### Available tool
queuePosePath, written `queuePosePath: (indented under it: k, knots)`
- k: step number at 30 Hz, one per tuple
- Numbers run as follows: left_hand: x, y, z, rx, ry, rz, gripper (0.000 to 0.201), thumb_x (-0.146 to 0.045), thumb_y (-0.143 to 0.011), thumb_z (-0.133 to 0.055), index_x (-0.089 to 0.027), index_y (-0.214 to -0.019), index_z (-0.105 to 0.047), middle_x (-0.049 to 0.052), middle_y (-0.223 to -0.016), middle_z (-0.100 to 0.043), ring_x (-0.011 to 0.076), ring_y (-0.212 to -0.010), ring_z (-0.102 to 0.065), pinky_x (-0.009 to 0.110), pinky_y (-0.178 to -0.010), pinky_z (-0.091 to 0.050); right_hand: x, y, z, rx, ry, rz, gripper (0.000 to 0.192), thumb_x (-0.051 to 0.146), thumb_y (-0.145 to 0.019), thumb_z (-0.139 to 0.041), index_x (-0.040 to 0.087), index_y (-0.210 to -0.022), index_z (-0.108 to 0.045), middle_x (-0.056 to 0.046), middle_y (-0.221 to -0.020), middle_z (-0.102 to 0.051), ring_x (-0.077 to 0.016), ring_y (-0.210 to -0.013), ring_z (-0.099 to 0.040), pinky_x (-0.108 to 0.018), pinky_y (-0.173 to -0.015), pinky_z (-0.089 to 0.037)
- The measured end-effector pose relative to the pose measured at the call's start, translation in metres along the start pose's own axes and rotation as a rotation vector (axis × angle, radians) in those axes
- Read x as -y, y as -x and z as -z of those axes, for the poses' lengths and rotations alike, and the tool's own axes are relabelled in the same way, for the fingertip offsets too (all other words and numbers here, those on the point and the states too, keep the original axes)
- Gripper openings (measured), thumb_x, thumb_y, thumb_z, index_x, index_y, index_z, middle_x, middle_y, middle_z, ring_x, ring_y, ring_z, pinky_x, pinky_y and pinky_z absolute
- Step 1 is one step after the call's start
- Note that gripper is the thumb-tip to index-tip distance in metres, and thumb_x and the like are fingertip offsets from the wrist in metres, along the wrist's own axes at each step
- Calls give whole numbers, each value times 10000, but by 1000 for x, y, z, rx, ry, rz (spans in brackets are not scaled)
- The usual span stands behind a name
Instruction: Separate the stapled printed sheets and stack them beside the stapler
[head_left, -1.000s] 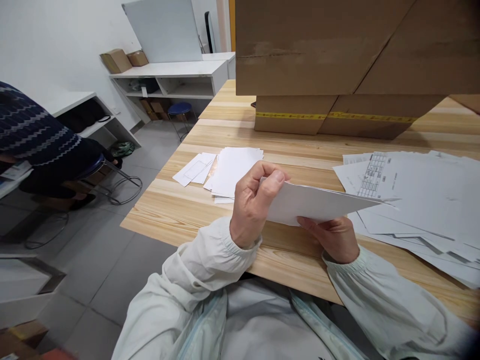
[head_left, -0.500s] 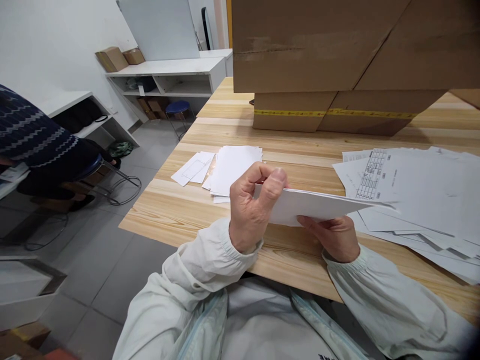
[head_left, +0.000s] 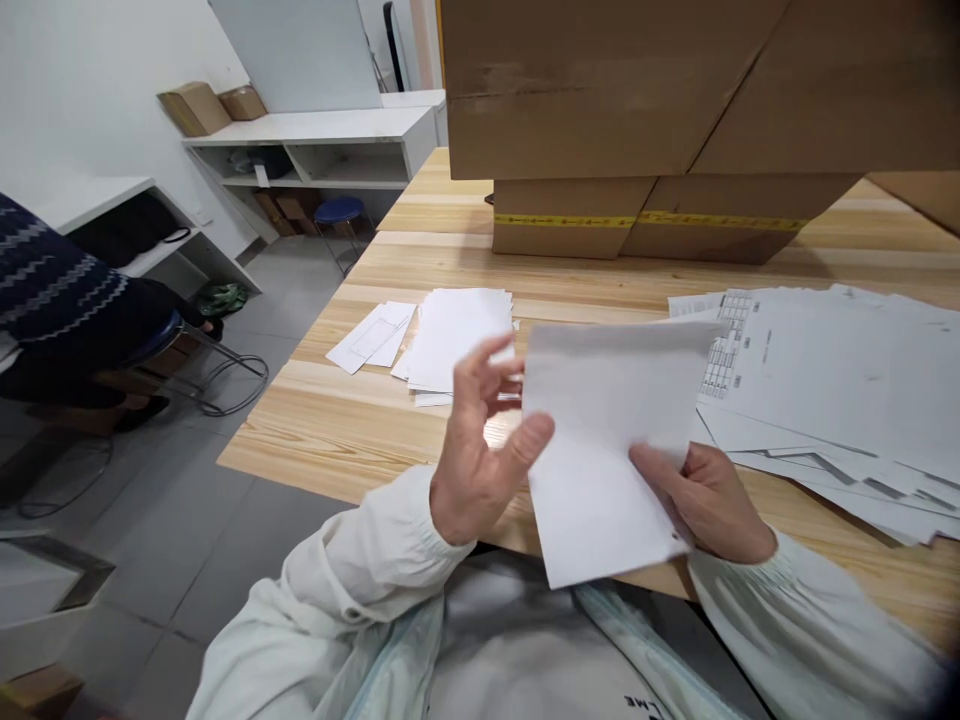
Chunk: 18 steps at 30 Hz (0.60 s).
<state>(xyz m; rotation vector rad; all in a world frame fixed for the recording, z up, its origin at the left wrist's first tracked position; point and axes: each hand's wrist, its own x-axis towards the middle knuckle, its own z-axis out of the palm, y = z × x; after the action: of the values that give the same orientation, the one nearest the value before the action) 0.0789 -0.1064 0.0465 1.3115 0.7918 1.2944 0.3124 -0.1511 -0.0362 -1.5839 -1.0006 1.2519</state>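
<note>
My right hand (head_left: 709, 495) grips a white sheet of paper (head_left: 600, 440) at its right side, thumb on the face turned to me. Whether it is one sheet or several cannot be told. My left hand (head_left: 487, 440) is at the paper's left edge, fingers spread and thumb apart. Its thumb tip overlaps the edge in view; contact is unclear. Beyond that hand lies a pile of white sheets (head_left: 461, 335) on the wooden table (head_left: 315, 410). Beside the pile are smaller sheets with a drawn outline (head_left: 375, 335). At the right spreads a heap of larger printed papers (head_left: 847, 380).
Large cardboard boxes (head_left: 630, 90) are stacked at the back of the table. A person in a patterned sweater (head_left: 52, 275) sits on a stool at the left. White shelves (head_left: 322, 150) and a blue stool (head_left: 337, 210) stand farther off.
The paper has turned from nearly edge-on to face me, hanging lower. My left hand has opened and moved down and left. My right hand still grips the paper, slightly lower and farther right.
</note>
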Motion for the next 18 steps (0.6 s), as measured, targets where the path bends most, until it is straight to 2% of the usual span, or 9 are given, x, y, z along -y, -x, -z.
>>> queuePosePath:
  k: [2,5,7,8,12,15,18]
  knots:
    - [17,10,5,119,-42,207,436,-373,-816,-707,-272,-1211,-554,39,-1112,-616,155,-958,-585,293,-873,-465,-5,15,12,95,-19,-176,350,557,-751,-718,209,-720,-746,-66,-684,-733,-238,-529,-675,-309,-408,-527]
    - [44,15,5,308,147,669,346,-353,-757,-747,-182,-1038,-637,31,-902,-623,119,-754,-586,267,-712,-495,-15,34,23,187,-60,-305,351,546,-798,-673,206,-756,-750,-89,-742,-750,-243,-542,-693,-321,-423,-553]
    - [58,14,2,341,256,902,340,-310,-711,-774,-146,-987,-664,28,-819,-632,103,-678,-592,254,-655,-506,-18,43,26,218,-58,-359,367,545,-822,-647,196,-795,-757,-102,-788,-756,-242,-569,-705,-324,-449,-568]
    - [62,12,0,335,277,973,334,-271,-694,-780,-131,-979,-679,33,-806,-644,99,-663,-602,249,-645,-513,-19,45,27,233,-57,-389,374,545,-829,-639,192,-825,-762,-109,-811,-758,-242,-588,-712,-325,-466,-575]
    - [70,7,-8,277,243,1045,249,-102,-696,-706,-88,-945,-712,36,-725,-663,75,-583,-595,208,-588,-497,-17,45,31,253,-92,-471,350,522,-810,-678,188,-851,-771,-118,-804,-757,-238,-605,-713,-318,-487,-574]
    - [71,0,-13,267,198,1012,250,-41,-723,-616,-77,-952,-710,3,-620,-616,59,-514,-542,188,-535,-454,-15,35,34,244,-89,-473,319,503,-793,-707,190,-800,-770,-114,-783,-754,-242,-605,-712,-317,-486,-576]
    - [73,-9,-18,278,167,951,294,-36,-734,-575,-77,-997,-700,-9,-598,-592,61,-520,-534,182,-536,-435,-15,24,39,226,-99,-413,295,474,-808,-703,187,-816,-774,-112,-817,-759,-236,-604,-716,-299,-475,-575]
